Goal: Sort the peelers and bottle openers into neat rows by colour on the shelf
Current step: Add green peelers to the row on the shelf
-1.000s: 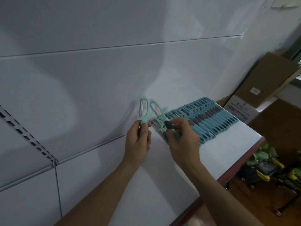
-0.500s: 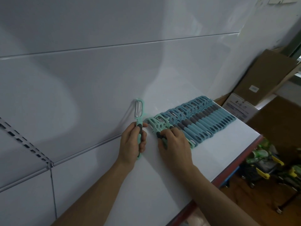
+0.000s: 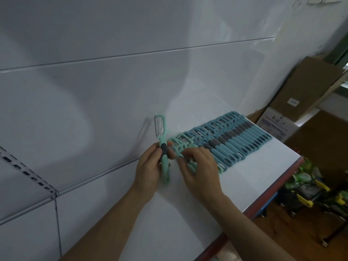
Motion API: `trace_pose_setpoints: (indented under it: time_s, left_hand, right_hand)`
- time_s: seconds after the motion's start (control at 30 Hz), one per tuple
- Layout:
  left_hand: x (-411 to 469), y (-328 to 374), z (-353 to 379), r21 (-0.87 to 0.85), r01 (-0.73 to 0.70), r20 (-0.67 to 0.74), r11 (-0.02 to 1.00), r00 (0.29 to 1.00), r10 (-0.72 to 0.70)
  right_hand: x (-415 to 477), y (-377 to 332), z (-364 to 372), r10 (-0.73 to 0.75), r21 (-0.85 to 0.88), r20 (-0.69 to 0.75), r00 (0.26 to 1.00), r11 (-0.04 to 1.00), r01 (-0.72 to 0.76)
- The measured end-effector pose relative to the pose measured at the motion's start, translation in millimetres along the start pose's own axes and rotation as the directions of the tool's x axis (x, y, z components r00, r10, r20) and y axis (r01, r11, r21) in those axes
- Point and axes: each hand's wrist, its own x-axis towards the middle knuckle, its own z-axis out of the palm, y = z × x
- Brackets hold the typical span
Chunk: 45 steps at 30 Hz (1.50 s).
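— While we go big to small: what is the back panel point(image 3: 113, 91) like?
— Smooth, glossy white sheet with horizontal seams. The shelf point(image 3: 244, 185) below it is the same flat white, edged in red.
— Boxes?
— Two at the right: a brown cardboard box point(image 3: 305, 87) next to a white box point(image 3: 275, 125). Their labels are too small to read.
— And the peelers?
— A blue row point(image 3: 244, 142) lies overlapped on the shelf, with grey grips and slotted handles, too packed to count. Mint peelers point(image 3: 180, 144) adjoin its left end under the right hand point(image 3: 199, 166). Its fingers bend over them; gripping or pressing, I cannot tell.
— The left hand point(image 3: 148, 170)?
— It grips one upright peeler point(image 3: 162, 132), also mint, by its grey grip, steel blade on top.
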Motion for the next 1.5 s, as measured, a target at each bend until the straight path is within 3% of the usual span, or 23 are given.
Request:
trace_pose_setpoints:
  time_s: [0.07, 0.17, 0.23, 0.3, 0.37, 0.43, 0.5, 0.53, 0.6, 0.7, 0.77, 0.83, 1.23, 1.4, 1.5]
  left_hand:
    - [0, -1, 0, 0.010, -0.028, 0.038, 1.000, 0.999, 0.028]
    - [-1, -1, 4, -0.003, -0.031, 0.039, 1.000, 0.999, 0.031]
    - [-2, 0, 7, -0.011, -0.020, 0.045, 1.000, 0.999, 0.021]
    - [-3, 0, 7, 0.020, -0.039, 0.077, 0.999, 0.996, 0.038]
    - [-2, 0, 5, 0.141, -0.083, 0.096, 0.986, 0.993, 0.070]
    - [-2, 3, 1, 0.344, -0.151, 0.087, 0.927, 0.988, 0.129]
    - [-1, 5, -3, 0.537, -0.198, 0.071, 0.820, 0.979, 0.190]
    - [0, 7, -5, 0.617, -0.197, 0.038, 0.762, 0.975, 0.221]
    - [2, 11, -15, 0.747, -0.184, -0.037, 0.639, 0.948, 0.316]
    - [9, 6, -34, 0.917, -0.224, 0.061, 0.331, 0.897, 0.438]
    - [11, -2, -40, 0.979, -0.182, 0.133, 0.094, 0.915, 0.382]
    - [9, -9, -40, 0.988, -0.151, 0.148, -0.016, 0.940, 0.309]
    - [10, -14, -40, 0.991, -0.129, 0.137, -0.047, 0.936, 0.324]
    - [6, -13, -35, 0.990, -0.136, 0.143, -0.046, 0.958, 0.249]
    - [4, -12, -34, 0.982, -0.159, 0.176, -0.100, 0.965, 0.197]
  right_hand:
    - [3, -12, -4, 0.122, 0.288, 0.057, 0.991, 0.948, -0.134]
    - [5, -22, -4, 0.270, 0.645, 0.252, 0.929, 0.669, -0.369]
    - [6, -23, -6, 0.282, 0.766, 0.332, 0.900, 0.477, -0.432]
    - [5, -22, -8, 0.296, 0.771, 0.371, 0.880, 0.430, -0.469]
    - [2, -18, -8, 0.307, 0.726, 0.345, 0.887, 0.511, -0.460]
    - [-1, -12, -5, 0.269, 0.610, 0.232, 0.935, 0.708, -0.355]
    - [-3, -5, -2, 0.141, 0.358, 0.093, 0.986, 0.919, -0.166]
    - [-5, -3, -2, 0.065, 0.238, 0.046, 0.997, 0.969, -0.074]
    - [-8, -1, -4, -0.017, 0.103, 0.016, 1.000, 0.995, 0.016]
    - [-14, -1, 0, -0.030, -0.036, -0.004, 1.000, 0.999, 0.030]
    - [-15, -1, 3, -0.051, -0.098, -0.022, 0.998, 0.994, 0.048]
    - [-15, -1, 4, -0.082, -0.153, -0.022, 0.996, 0.985, 0.078]
    - [-20, 6, 7, -0.049, -0.241, 0.043, 0.998, 0.969, 0.058]
    - [-21, 11, 10, -0.032, -0.233, 0.074, 0.997, 0.971, 0.048]
    - [-22, 11, 9, -0.022, -0.235, 0.084, 0.996, 0.971, 0.041]
